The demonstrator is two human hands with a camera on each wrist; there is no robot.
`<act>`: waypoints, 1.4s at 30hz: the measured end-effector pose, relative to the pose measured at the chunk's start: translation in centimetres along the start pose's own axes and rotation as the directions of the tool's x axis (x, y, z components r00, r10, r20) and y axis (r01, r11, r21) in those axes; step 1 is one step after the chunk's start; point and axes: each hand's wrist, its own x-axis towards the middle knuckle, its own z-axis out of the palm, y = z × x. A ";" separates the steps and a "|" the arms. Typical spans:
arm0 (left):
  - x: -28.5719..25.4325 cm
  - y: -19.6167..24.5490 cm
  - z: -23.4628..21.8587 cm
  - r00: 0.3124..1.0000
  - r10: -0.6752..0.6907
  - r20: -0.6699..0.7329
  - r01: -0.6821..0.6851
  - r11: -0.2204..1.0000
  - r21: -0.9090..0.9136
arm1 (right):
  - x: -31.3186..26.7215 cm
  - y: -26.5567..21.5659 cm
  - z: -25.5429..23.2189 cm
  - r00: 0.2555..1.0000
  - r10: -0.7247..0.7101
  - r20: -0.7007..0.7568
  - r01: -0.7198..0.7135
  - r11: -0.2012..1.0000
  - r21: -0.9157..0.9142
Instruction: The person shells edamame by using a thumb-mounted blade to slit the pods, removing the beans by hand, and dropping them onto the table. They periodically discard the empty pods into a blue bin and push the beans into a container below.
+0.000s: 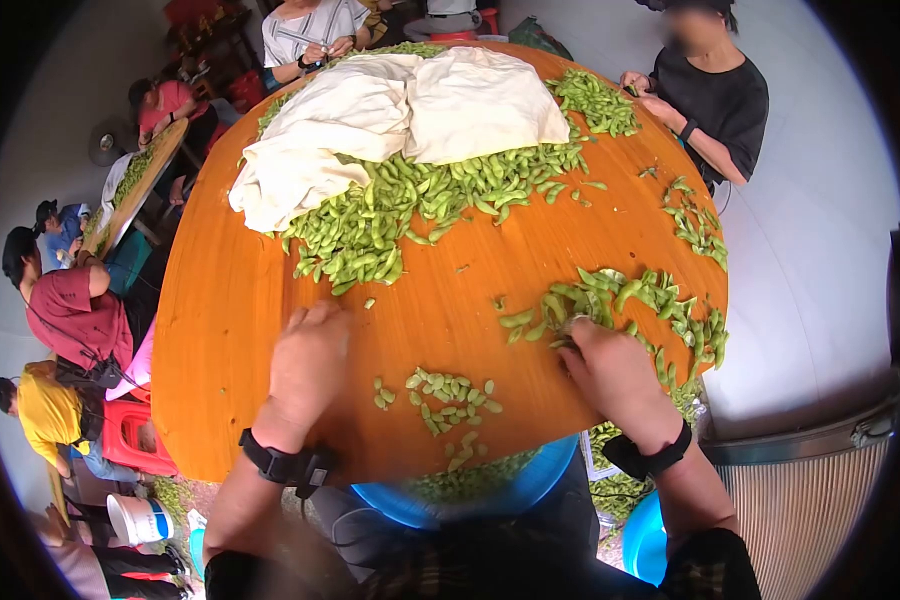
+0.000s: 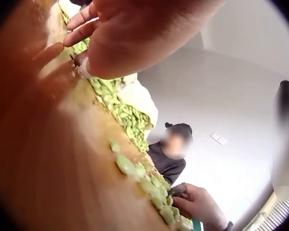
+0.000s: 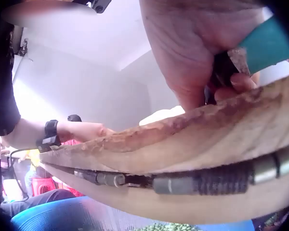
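My left hand [image 1: 312, 362], blurred, is low over the wooden table [image 1: 240, 400], near the large pile of green soybean pods [image 1: 440, 195]. In the left wrist view its fingers [image 2: 82, 33] are spread with nothing between them, and a white wrap shows on one digit. My right hand [image 1: 620, 378] lies at the near side of a smaller row of pods [image 1: 660, 295]. Its fingers curl around a small dark thing [image 3: 224, 70], whose kind I cannot tell. Between the hands lie loose shelled beans [image 1: 450, 390]. A blue basin [image 1: 560, 465] with beans stands below the table edge.
A white cloth [image 1: 490, 105] covers part of the large pile. Across the table sit a person in black [image 1: 720, 105] and another in a striped top [image 1: 310, 35]. Several people work at a second table [image 1: 135, 185] on the left, near a red stool [image 1: 135, 440] and white bucket [image 1: 138, 518].
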 end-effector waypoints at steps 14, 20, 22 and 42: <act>0.6 1.0 1.9 0.981 0.126 0.146 0.003 0.745 -0.667 | -0.3 1.0 0.0 0.998 0.042 -0.043 -0.039 0.997 0.066; -0.6 6.0 1.4 0.909 0.383 0.167 -0.074 0.541 -0.837 | -0.3 1.0 -0.1 0.997 0.003 -0.076 0.003 0.996 0.084; -1.1 8.4 1.6 0.895 0.409 0.179 -0.063 0.513 -0.856 | -0.5 1.0 0.0 0.997 0.007 -0.076 0.000 0.996 0.088; -2.7 10.7 0.9 0.807 0.523 0.276 0.030 0.431 -0.902 | -0.6 1.4 0.6 0.993 -0.014 -0.114 0.022 0.998 0.066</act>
